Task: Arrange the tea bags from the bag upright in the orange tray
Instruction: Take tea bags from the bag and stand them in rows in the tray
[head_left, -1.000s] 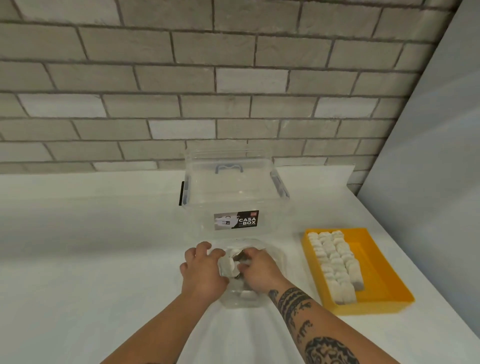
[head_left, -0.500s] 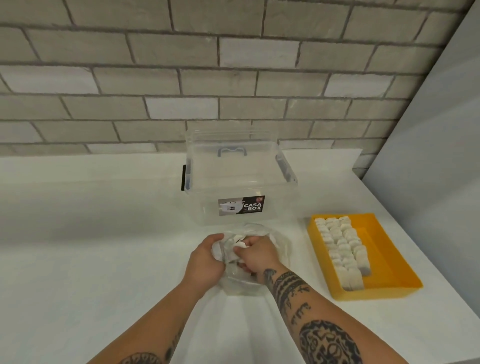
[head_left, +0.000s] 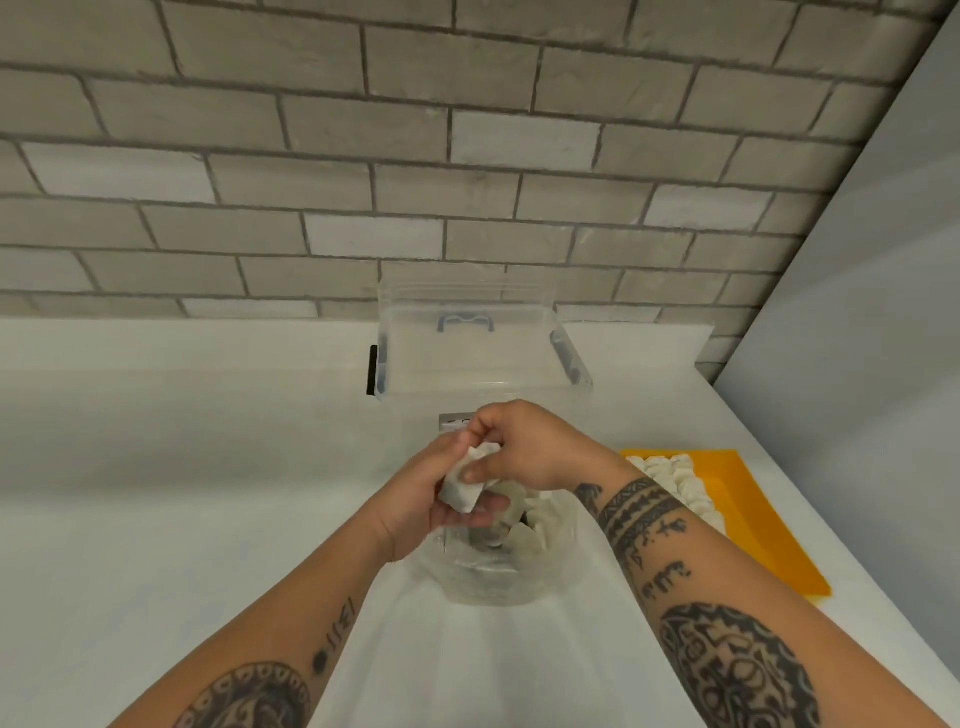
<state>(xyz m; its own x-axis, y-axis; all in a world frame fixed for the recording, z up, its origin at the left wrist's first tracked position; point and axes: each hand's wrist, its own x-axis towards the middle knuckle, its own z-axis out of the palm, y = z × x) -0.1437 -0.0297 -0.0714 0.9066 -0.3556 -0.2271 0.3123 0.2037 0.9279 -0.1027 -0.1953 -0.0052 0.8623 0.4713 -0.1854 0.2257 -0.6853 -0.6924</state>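
Holding a clump of tea bags (head_left: 461, 491) just above the clear plastic bag (head_left: 550, 577), both hands meet near the middle of the view. The left hand (head_left: 415, 499) lies under the clump with its palm turned up, and its fingers (head_left: 483, 506) curl beneath the white paper. The right hand (head_left: 530, 452) comes in from above. Its thumb presses on the front of the clump and its other fingers bend over the far side, so the clump is pinched between the two hands. How many bags make up the clump cannot be told.

The clear plastic bag lies crumpled on the white desk (head_left: 156, 519), directly below the hands, and more loose tea bags (head_left: 524, 543) show through its wall.

To the right, well apart from the plastic bag, the orange tray (head_left: 763, 530) sits on the desk near its right edge. Rows of standing tea bags (head_left: 680, 483) fill the left side of the tray, close together. The right forearm crosses in front of the tray's near left corner and hides part of the rows. The right side of the tray shows plain orange.

Behind the hands stands a clear storage box (head_left: 483, 358) with a grey-blue handle and side latches. The hands cover most of its front label. A grey brick wall (head_left: 467, 156) rises behind the desk, and a plain grey panel (head_left: 883, 312) closes the right side.
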